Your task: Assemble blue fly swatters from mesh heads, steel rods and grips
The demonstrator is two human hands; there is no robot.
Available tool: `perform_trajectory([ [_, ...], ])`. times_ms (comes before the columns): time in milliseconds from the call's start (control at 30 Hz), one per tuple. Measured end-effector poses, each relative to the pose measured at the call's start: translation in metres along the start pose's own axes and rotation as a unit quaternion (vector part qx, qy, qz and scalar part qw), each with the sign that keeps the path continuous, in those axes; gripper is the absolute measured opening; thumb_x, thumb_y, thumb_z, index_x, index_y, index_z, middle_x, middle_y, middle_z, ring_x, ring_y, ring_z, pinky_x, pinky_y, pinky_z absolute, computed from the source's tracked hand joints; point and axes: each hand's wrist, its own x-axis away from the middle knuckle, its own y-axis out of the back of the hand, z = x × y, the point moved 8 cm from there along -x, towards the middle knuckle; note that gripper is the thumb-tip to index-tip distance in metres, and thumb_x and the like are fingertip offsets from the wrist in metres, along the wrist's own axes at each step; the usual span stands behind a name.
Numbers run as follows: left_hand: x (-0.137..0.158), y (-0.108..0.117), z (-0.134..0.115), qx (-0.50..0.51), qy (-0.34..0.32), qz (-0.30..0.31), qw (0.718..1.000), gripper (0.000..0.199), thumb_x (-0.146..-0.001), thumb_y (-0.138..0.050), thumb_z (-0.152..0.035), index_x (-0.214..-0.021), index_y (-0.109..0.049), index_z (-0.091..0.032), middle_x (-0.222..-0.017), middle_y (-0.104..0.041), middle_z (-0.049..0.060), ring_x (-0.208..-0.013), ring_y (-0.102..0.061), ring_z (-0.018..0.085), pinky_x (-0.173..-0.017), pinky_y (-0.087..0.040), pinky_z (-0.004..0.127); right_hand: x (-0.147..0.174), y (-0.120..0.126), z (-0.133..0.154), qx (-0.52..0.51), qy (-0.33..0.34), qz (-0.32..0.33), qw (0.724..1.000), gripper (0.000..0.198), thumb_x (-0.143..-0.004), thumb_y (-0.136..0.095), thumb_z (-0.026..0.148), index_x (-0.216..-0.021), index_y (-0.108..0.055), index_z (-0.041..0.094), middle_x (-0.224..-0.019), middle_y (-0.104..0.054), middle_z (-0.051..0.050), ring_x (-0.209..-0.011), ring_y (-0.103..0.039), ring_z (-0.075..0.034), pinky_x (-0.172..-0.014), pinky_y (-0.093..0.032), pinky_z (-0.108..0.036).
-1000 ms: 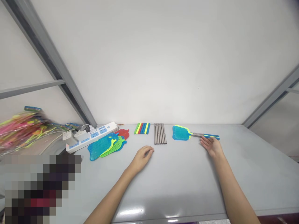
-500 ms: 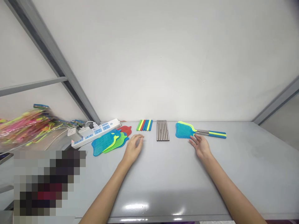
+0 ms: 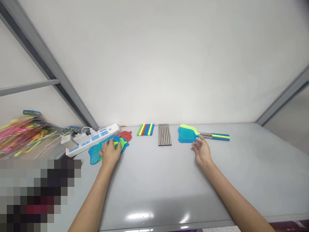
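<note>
My left hand is over a loose pile of perforated fly swatter heads, its thumb and fingers apart. A blue swatter head shows left of the hand, and a red one lies behind; green and yellow ones are partly covered. My right hand rests palm turned up with fingers spread, holding nothing. Just beyond its fingertips lie assembled fly swatters with a blue head, a yellow head, metal shafts and coloured handles.
Between my hands, a row of coloured handle grips and a row of metal tubes lie on the grey table. A white power strip with plugs stands left. Bagged colourful items sit at far left.
My left hand has moved left from the bare table onto the swatter heads. My right hand stays beside the assembled swatters. The whole view has shifted slightly.
</note>
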Motion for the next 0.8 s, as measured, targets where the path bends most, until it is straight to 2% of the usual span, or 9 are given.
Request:
perform_trajectory([
  [100,-0.002,-0.002,-0.003,-0.012,-0.023,0.007,1.000,0.042,-0.076,-0.040,-0.032,-0.113,-0.045,-0.014,-0.119,-0.044,0.016,-0.112,-0.035,0.028,-0.087,-0.026,0.048,0.005,-0.012,-0.002,0.017,-0.003,0.057,0.998,0.025,-0.065,-0.046,0.024,-0.088,-0.053,0.019,-0.074,-0.053,0.001,-0.054,-0.050,-0.007,-0.043,-0.041,-0.018],
  [200,-0.003,0.001,-0.006,-0.019,-0.042,0.005,0.999,0.039,-0.075,-0.041,-0.032,-0.109,-0.048,-0.014,-0.112,-0.051,0.014,-0.106,-0.041,0.028,-0.084,-0.028,0.046,0.016,-0.029,-0.010,0.044,-0.031,0.138,0.989,0.023,-0.066,-0.047,0.024,-0.085,-0.055,0.016,-0.070,-0.054,0.000,-0.054,-0.052,-0.009,-0.047,-0.043,-0.019],
  [300,-0.003,0.005,-0.007,-0.026,-0.051,0.000,0.998,0.039,-0.074,-0.042,-0.034,-0.103,-0.054,-0.012,-0.107,-0.052,0.016,-0.102,-0.043,0.031,-0.080,-0.030,0.047,0.032,-0.045,-0.026,0.075,-0.086,0.220,0.969,0.027,-0.067,-0.050,0.025,-0.093,-0.053,0.017,-0.083,-0.057,-0.004,-0.066,-0.059,-0.015,-0.056,-0.047,-0.025],
  [367,-0.003,0.006,-0.008,-0.027,-0.059,-0.003,0.998,0.036,-0.073,-0.042,-0.034,-0.100,-0.056,-0.015,-0.106,-0.054,0.014,-0.099,-0.045,0.031,-0.078,-0.031,0.047,0.042,-0.052,-0.035,0.086,-0.111,0.255,0.957,0.033,-0.067,-0.052,0.026,-0.099,-0.051,0.018,-0.097,-0.054,-0.006,-0.075,-0.060,-0.019,-0.064,-0.049,-0.030],
  [467,-0.002,0.008,-0.010,-0.024,-0.076,-0.007,0.997,0.029,-0.073,-0.042,-0.032,-0.094,-0.060,-0.021,-0.103,-0.056,0.010,-0.096,-0.046,0.029,-0.076,-0.030,0.046,0.052,-0.058,-0.041,0.086,-0.116,0.279,0.949,0.038,-0.068,-0.053,0.028,-0.106,-0.048,0.022,-0.119,-0.042,-0.005,-0.086,-0.058,-0.021,-0.073,-0.048,-0.034],
  [533,-0.002,0.009,-0.012,-0.020,-0.086,-0.009,0.996,0.027,-0.074,-0.042,-0.031,-0.091,-0.061,-0.022,-0.101,-0.057,0.008,-0.094,-0.047,0.029,-0.075,-0.030,0.046,0.053,-0.059,-0.044,0.084,-0.115,0.284,0.948,0.037,-0.069,-0.053,0.027,-0.106,-0.049,0.023,-0.127,-0.034,-0.003,-0.091,-0.056,-0.022,-0.077,-0.047,-0.035],
  [800,-0.001,0.011,-0.018,-0.006,-0.106,-0.025,0.994,0.026,-0.075,-0.041,-0.034,-0.082,-0.061,-0.019,-0.095,-0.057,0.011,-0.094,-0.047,0.029,-0.074,-0.029,0.047,0.050,-0.062,-0.049,0.033,-0.135,0.300,0.944,0.039,-0.069,-0.054,0.024,-0.108,-0.049,0.024,-0.133,-0.026,-0.001,-0.098,-0.052,-0.021,-0.085,-0.043,-0.036],
])
